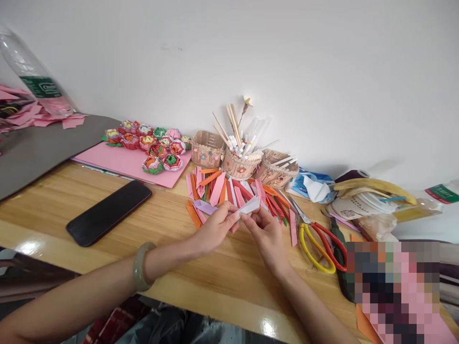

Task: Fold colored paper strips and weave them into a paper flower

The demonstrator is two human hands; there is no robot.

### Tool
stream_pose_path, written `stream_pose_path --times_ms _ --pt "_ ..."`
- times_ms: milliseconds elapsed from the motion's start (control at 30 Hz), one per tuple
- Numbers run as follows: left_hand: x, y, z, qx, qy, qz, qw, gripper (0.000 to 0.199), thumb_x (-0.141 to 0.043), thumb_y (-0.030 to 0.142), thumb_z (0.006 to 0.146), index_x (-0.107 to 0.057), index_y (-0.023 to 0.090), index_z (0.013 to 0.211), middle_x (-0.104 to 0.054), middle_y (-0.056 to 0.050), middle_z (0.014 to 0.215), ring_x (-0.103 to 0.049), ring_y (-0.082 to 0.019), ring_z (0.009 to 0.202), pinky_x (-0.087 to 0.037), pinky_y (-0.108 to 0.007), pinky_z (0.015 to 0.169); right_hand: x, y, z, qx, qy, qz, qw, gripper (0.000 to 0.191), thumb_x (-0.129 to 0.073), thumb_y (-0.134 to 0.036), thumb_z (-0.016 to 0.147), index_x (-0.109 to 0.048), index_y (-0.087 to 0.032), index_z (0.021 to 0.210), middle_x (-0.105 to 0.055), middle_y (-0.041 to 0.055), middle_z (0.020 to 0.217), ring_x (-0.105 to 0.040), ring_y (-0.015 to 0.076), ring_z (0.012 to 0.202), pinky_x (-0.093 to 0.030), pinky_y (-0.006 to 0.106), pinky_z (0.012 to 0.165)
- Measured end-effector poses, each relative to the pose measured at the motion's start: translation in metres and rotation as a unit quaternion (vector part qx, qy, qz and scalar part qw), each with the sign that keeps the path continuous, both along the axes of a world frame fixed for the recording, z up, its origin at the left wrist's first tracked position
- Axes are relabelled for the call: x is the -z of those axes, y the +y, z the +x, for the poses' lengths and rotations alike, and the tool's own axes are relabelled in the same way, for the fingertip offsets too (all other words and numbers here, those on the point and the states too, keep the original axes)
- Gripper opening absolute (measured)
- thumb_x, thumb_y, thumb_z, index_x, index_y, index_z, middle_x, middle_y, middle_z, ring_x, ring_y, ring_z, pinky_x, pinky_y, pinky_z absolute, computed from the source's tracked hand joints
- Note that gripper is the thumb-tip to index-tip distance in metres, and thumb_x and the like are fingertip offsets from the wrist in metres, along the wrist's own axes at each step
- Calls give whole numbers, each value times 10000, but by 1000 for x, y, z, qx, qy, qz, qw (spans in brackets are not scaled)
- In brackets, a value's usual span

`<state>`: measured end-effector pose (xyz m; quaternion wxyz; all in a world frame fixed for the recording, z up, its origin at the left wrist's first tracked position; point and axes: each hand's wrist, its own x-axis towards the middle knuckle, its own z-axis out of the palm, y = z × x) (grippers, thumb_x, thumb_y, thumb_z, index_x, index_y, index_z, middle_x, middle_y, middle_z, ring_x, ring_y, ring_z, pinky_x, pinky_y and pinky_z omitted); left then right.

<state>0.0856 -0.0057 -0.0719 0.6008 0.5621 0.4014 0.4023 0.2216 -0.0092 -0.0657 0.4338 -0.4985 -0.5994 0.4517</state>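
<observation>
Between my two hands, above the wooden table, is a folded white paper strip (pixel 250 205). My left hand (pixel 218 227) pinches its near left end between thumb and fingers. From the right, my right hand (pixel 265 234) grips the strip's lower edge with the thumb and bent fingers. Just beyond my hands lies a spread of folded paper strips (pixel 216 188) in pink, orange, red and green. A lilac strip (pixel 205 207) lies beside my left fingers. Part of the pile is hidden behind my hands.
Several folded paper flowers (pixel 147 142) rest on pink paper (pixel 103 160). Three small wooden baskets (pixel 242 167) stand by the wall, the middle one holding sticks. A phone (pixel 109 212) lies left; scissors (pixel 319 241) lie right. A bottle (pixel 39 81) leans at far left.
</observation>
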Motion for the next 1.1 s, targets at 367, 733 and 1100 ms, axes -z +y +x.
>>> stream_pose_path --times_ms 367,733,1100 --pt "1 -6 3 -30 15 -3 999 282 -430 426 816 -429 169 698 -381 63 522 -336 -78 486 -243 -228 471 4 -11 -5 19 21 0 1000 223 -537 -374 770 -417 -192 724 -318 -78 560 -310 82 494 -254 218 464" --pt "-5 -8 8 -38 -50 -88 994 322 -535 474 728 -428 173 688 -377 80 480 -291 -54 421 -184 -206 419 7 -18 -7 43 29 40 998 189 -498 -348 804 -405 -200 734 -377 -71 559 -347 84 490 -285 214 469" --pt "-6 -12 6 -69 1 4 998 230 -504 391 774 -428 184 707 -448 62 521 -390 -78 485 -289 -218 475 5 -20 -5 27 18 33 999 189 -496 -338 807 -399 -203 717 -377 -71 539 -356 91 492 -290 222 475"
